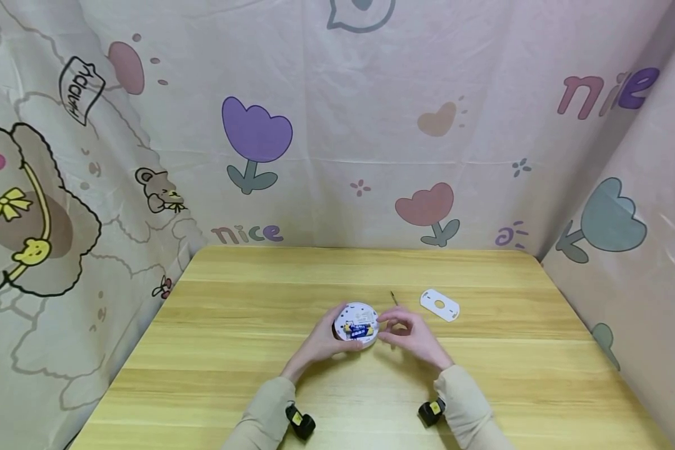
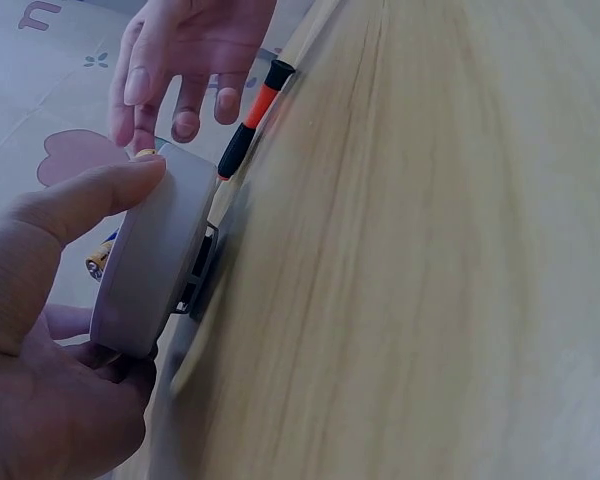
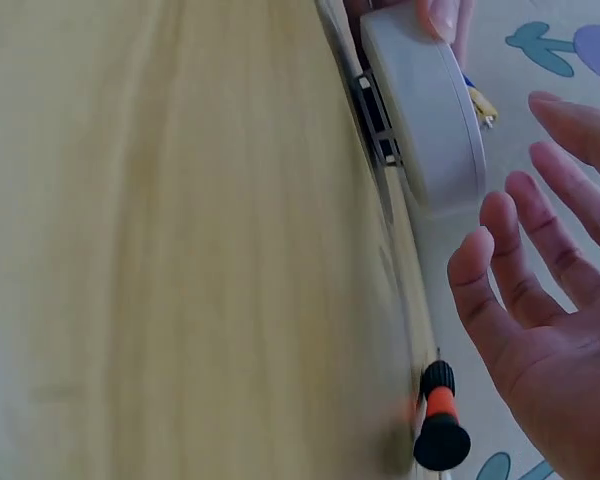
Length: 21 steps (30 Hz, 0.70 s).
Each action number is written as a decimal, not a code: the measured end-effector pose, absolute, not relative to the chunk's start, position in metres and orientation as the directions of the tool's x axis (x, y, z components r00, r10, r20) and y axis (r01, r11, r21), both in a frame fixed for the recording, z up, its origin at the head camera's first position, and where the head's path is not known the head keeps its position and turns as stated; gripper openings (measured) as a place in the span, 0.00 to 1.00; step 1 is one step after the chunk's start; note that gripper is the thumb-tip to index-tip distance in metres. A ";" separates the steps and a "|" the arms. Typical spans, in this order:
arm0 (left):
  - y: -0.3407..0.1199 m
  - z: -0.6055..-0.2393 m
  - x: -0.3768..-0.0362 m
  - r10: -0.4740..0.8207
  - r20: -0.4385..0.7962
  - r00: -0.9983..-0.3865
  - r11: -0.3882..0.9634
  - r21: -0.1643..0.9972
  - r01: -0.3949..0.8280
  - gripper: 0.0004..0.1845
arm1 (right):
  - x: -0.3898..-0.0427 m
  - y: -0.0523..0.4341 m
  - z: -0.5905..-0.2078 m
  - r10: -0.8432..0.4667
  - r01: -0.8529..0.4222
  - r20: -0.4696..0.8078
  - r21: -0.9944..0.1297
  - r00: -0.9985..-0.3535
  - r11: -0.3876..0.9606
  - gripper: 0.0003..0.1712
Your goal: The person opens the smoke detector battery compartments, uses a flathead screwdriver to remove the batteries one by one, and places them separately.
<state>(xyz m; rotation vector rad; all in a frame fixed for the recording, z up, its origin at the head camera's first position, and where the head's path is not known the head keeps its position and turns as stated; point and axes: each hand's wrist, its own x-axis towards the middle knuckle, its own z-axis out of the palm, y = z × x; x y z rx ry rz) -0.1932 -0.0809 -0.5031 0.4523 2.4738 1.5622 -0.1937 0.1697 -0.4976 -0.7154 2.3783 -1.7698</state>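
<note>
— Where is the round white device (image 1: 357,324) sitting?

— On the wooden table (image 1: 259,350), near the middle and toward the person's side. Its open back faces up, with a blue-and-yellow battery (image 1: 359,329) showing inside.

— What has hold of it?

— The left hand (image 1: 325,334). Its grip is closed around the rim: in the left wrist view the thumb (image 2: 90,195) presses along the edge of the device (image 2: 150,262) while the other fingers curl beneath it. The device looks slightly lifted or tilted off the table there, resting on its underside fittings.

— And the right hand?

— The right hand (image 1: 407,334) is just beside the device on its right. Its grip is loose and holds nothing; the right wrist view shows the fingers (image 3: 525,250) relaxed and spread, close to the white casing (image 3: 425,105) but apart from it.

— Anything else nearby?

— A small screwdriver with a black and orange handle (image 3: 440,420) lies on the table by the right hand; the head view shows only its thin tip (image 1: 394,297) beyond the fingers. Farther right lies a flat white oblong plate (image 1: 439,305) with a round hole in the middle, well apart from both hands. Patterned cloth (image 1: 337,125) with tulips and the word "nice" hangs around the table.
</note>
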 end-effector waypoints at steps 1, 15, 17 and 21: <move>-0.081 -0.503 -0.193 0.349 0.010 -0.937 0.401 0.902 0.159 0.58 | -0.193 0.168 -0.497 -0.431 -0.306 0.189 -0.926 -0.882 0.220 0.20; -0.082 -0.504 -0.192 0.352 0.019 -0.936 0.407 0.897 0.172 0.58 | -0.194 0.157 -0.500 -0.500 -0.352 0.200 -0.907 -0.843 0.230 0.21; -0.082 -0.504 -0.192 0.352 0.017 -0.936 0.407 0.898 0.169 0.58 | -0.194 0.155 -0.500 -0.497 -0.362 0.207 -0.902 -0.843 0.237 0.20; -0.082 -0.505 -0.192 0.353 0.021 -0.936 0.407 0.897 0.173 0.58 | -0.194 0.153 -0.500 -0.489 -0.391 0.237 -0.889 -0.839 0.239 0.19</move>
